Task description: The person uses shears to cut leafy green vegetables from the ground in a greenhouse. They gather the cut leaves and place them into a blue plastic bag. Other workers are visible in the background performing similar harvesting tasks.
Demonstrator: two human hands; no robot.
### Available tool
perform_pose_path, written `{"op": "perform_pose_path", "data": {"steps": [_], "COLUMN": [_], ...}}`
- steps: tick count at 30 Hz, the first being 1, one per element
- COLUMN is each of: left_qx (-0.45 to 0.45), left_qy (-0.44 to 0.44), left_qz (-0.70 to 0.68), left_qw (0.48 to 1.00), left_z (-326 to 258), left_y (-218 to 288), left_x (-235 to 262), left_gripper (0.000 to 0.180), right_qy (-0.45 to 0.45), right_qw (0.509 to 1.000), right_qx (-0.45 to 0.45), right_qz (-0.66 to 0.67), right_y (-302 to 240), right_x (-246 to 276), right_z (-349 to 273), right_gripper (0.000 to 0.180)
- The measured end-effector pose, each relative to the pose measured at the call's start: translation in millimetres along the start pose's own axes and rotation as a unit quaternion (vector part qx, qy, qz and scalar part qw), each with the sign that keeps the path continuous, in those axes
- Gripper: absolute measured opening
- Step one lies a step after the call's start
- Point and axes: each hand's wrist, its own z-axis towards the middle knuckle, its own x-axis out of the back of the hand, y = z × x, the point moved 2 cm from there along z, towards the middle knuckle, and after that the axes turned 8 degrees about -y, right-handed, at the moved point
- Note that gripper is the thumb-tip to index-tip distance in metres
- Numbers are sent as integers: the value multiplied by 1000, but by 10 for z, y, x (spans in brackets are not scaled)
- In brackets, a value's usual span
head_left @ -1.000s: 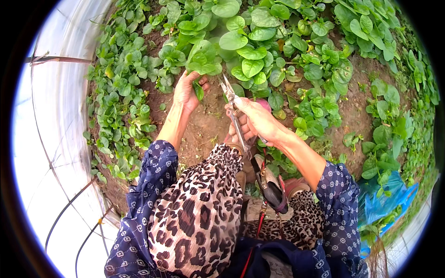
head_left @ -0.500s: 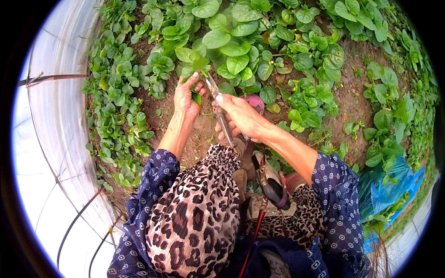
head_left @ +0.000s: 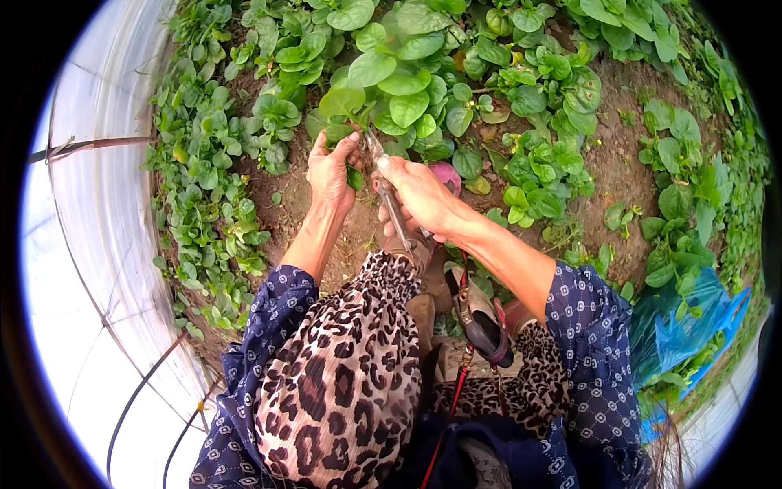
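My left hand (head_left: 330, 173) is closed, thumb and fingers pinching a leafy green shoot (head_left: 342, 103) near its stem. A further leaf hangs by the palm of that hand. My right hand (head_left: 419, 196) is wrapped round a pair of worn metal shears (head_left: 391, 210), whose handles point back toward my knees. The tip of the shears reaches the stem close to my left fingertips; leaves and fingers partly hide it, so I cannot tell whether the blades are around the stem or beside it.
Broad-leaved green plants (head_left: 407, 81) grow thickly ahead and on both sides, with brown soil (head_left: 623, 171) between rows. A round pinkish thing (head_left: 445, 175) lies behind my right hand. A blue plastic bag (head_left: 692, 326) holding greens is at right. Clear plastic sheeting (head_left: 90, 244) walls the left.
My left thumb and the pinched shoot have shifted slightly right and down, closer to the shears. The right hand keeps its grip on the shears, nearly in place.
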Motion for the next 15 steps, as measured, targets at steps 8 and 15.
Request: {"op": "perform_pose_path", "data": {"steps": [8,15], "left_qx": [16,-10], "left_qy": [22,146], "left_qz": [85,-41], "left_qw": [996,988], "left_z": [8,80], "left_y": [17,198], "left_x": [12,363], "left_gripper": [29,19], "right_qy": [21,30], "right_qw": [999,994], "right_qx": [10,-59], "right_qz": [-34,-81], "right_y": [126,173], "right_x": [-24,46], "right_z": [40,27], "right_gripper": [41,44]}}
